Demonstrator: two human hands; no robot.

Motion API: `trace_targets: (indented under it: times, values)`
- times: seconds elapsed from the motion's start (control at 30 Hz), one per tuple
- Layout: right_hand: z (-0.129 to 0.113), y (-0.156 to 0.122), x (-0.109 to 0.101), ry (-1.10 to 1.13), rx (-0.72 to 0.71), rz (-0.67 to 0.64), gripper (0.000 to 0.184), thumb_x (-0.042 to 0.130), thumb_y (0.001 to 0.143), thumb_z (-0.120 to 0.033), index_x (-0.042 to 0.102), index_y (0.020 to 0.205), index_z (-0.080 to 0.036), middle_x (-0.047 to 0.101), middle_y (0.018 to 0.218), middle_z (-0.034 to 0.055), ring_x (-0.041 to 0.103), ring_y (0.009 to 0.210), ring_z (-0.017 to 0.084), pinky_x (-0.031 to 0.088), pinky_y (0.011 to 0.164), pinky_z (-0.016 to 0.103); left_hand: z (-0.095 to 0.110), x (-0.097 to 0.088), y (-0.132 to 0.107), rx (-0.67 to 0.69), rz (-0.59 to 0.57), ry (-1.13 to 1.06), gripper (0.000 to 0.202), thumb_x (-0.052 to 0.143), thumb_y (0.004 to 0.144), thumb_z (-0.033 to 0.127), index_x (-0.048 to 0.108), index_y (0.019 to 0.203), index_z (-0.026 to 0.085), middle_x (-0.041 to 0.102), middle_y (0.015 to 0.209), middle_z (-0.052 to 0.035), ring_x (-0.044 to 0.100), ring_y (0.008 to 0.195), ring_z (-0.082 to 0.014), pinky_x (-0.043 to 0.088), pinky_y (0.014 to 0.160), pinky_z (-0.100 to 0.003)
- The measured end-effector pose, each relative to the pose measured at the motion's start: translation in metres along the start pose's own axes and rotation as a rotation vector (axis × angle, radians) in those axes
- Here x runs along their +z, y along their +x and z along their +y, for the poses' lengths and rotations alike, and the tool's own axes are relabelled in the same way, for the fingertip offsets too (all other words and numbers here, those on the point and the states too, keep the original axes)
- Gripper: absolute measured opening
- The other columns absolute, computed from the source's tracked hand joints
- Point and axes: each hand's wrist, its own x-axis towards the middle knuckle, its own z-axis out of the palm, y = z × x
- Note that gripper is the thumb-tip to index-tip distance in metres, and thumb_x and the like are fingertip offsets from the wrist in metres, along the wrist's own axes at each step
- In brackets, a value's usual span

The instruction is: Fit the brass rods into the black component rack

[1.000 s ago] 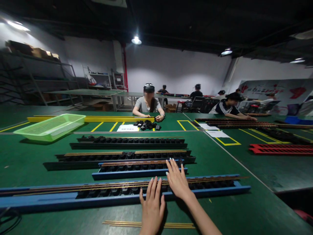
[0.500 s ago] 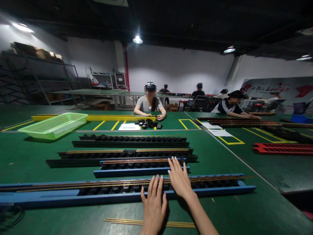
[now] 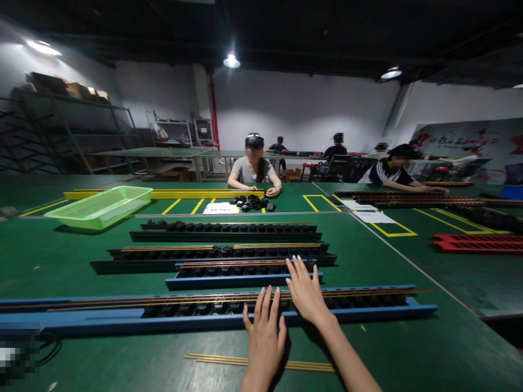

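Two hands, left (image 3: 265, 340), right (image 3: 306, 291), over brass rods (image 3: 368, 294) (blue jig (image 3: 368, 314) beneath).

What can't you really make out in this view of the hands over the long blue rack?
All in the head view:
Under the left hand and right hand: the hands hide part of the blue rack and its brass rods, so any contact cannot be told.
Black parts at the far side: too small to identify.
Paper sheet: print too small to read.
Bottom-left corner: a pixelated block hides what lies there.

Green workbench (image 3: 61, 267) bearing apparent rail fixtures (image 3: 225, 233).
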Motion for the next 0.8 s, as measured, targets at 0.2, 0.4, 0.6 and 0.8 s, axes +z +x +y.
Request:
trace_targets:
  times: [0.2,0.4,0.6,0.8]
  values:
    - [-0.004,0.003,0.004,0.008,0.042,0.018,0.056,0.018,0.095,-0.031,0.021,0.149,-0.018,0.016,0.156,0.0080,0.011,0.145,0.022,0.010,0.112,0.059,-0.003,0.006,-0.002,0.016,0.028,-0.016,0.057,0.038,0.090,0.019,0.028,0.145,0.030,0.049,0.141,-0.0043,0.040,0.132,-0.0198,0.011,0.113,-0.049]
    - [-0.008,0.003,0.004,-0.025,0.043,-0.002,0.057,0.021,0.093,-0.027,0.020,0.150,-0.017,0.016,0.156,0.0107,0.011,0.145,0.024,0.010,0.111,0.061,-0.004,0.000,0.000,0.024,0.024,-0.012,0.057,0.037,0.090,0.020,0.027,0.146,0.025,0.052,0.139,-0.0058,0.041,0.131,-0.0188,0.011,0.113,-0.046]
    - [-0.022,0.004,-0.003,-0.011,0.001,0.025,0.057,0.021,0.094,-0.029,0.018,0.150,-0.018,0.013,0.157,0.0097,0.010,0.145,0.023,0.011,0.111,0.060,-0.003,0.004,-0.002,0.015,0.037,-0.039,0.056,0.035,0.090,0.019,0.028,0.146,0.024,0.051,0.140,-0.0069,0.041,0.131,-0.0191,0.007,0.114,-0.048]
    - [-0.025,0.003,0.007,0.011,0.008,0.006,0.056,0.019,0.095,-0.029,0.018,0.150,-0.018,0.015,0.156,0.0090,0.012,0.145,0.022,0.011,0.112,0.058,0.000,0.003,-0.001,-0.019,0.056,-0.071,0.058,0.035,0.090,0.018,0.023,0.147,0.023,0.050,0.141,-0.0072,0.041,0.131,-0.0184,0.009,0.114,-0.047]
